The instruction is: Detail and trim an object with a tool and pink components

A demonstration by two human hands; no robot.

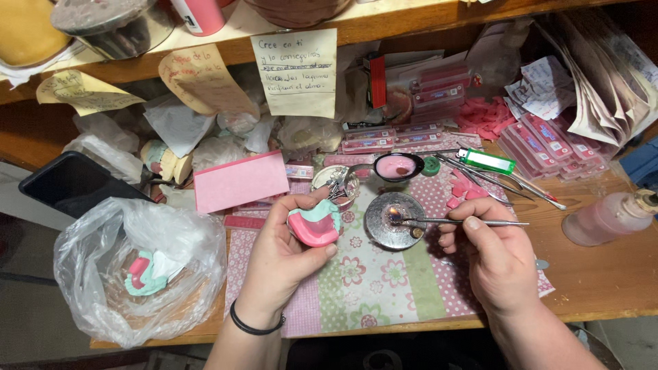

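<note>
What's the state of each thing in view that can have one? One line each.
Left hand: closed around the dental model, held up.
Dental model: gripped, pink wax side showing.
Right hand: pinching the metal tool.
Metal tool: level, tip over the round tin.
Round tin: open, lidless.
Plastic bag: open, another model inside.
Green lighter: lying flat, unlit.
Phone: screen dark.

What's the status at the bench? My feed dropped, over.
Left hand grips pink-and-teal dental model. Right hand holds metal tool, tip in round metal dish. Nothing between them.
</note>
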